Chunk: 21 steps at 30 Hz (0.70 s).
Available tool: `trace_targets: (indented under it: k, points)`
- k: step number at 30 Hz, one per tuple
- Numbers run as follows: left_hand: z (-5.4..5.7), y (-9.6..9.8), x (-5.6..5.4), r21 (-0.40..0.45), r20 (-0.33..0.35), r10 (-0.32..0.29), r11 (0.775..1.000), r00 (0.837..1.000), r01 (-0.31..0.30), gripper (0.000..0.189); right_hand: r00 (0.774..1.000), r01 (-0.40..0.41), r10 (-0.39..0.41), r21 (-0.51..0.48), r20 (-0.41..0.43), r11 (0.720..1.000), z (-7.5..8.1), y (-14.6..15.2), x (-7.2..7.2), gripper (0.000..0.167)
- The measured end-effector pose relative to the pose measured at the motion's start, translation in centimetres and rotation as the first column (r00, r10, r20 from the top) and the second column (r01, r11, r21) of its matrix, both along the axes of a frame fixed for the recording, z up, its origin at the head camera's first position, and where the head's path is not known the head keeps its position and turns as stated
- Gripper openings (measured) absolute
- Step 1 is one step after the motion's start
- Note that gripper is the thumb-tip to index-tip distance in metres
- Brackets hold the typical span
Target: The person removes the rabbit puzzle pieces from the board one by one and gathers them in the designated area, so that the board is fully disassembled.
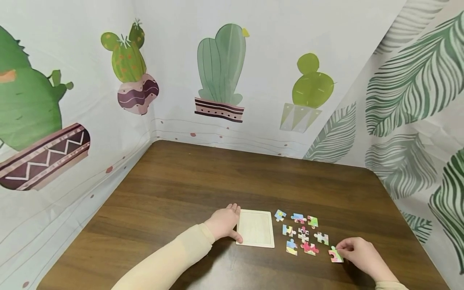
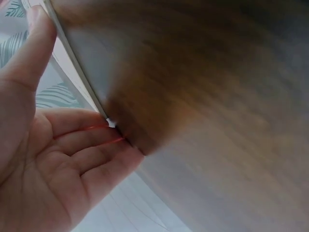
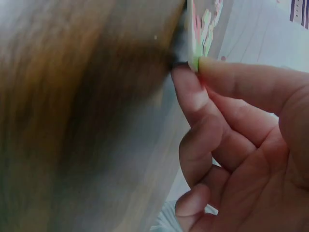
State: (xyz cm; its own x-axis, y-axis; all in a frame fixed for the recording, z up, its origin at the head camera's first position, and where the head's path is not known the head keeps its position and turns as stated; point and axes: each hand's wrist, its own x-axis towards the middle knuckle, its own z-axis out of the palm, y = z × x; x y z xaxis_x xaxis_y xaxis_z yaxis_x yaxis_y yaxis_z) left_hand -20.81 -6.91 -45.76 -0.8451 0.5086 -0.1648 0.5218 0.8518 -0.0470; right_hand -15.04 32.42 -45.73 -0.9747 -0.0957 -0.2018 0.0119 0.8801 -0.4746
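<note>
A pale wooden puzzle tray (image 1: 255, 228) with a raised rim lies flat on the table. My left hand (image 1: 224, 223) rests against its left edge, fingers fairly straight, with the thumb (image 2: 36, 38) on the near corner. On the right, my right hand (image 1: 360, 254) pinches a green-and-pink jigsaw piece (image 1: 335, 255) by its edge between thumb and fingers. The right wrist view shows the thumb (image 3: 227, 77) on the piece's top side; the other fingers are curled. Several colourful jigsaw pieces, among them a red one (image 1: 309, 248), lie between the tray and this hand.
The brown wooden table (image 1: 217, 173) stretches back to a hanging cloth (image 1: 174, 60) printed with cacti and leaves. A blue piece (image 1: 280, 215) lies just right of the tray's far corner. Cloth also hangs along the table's left and right sides.
</note>
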Motion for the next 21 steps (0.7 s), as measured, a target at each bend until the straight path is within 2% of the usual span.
trace_targets:
  k: [10, 15, 21]
  points:
    - [-0.5, -0.9, -0.4, 0.072, 0.024, -0.023, 0.997, 0.999, 0.021, 0.106, 0.998, 0.056, -0.055, 0.072, -0.021, 0.996, -0.2, -1.4, -0.3, 0.005]
    - [-0.7, -1.1, -0.6, 0.081, 0.002, -0.043, 0.996, 0.999, 0.043, 0.106, 0.998, 0.059, -0.056, 0.07, -0.037, 0.996, -0.4, -1.5, -0.4, 0.006]
    - [-0.9, -1.4, -0.7, 0.146, 0.005, -0.028, 0.989, 1.0, 0.027, 0.106, 0.996, 0.055, -0.051, 0.053, -0.071, 0.997, -0.8, -1.7, -0.2, 0.003]
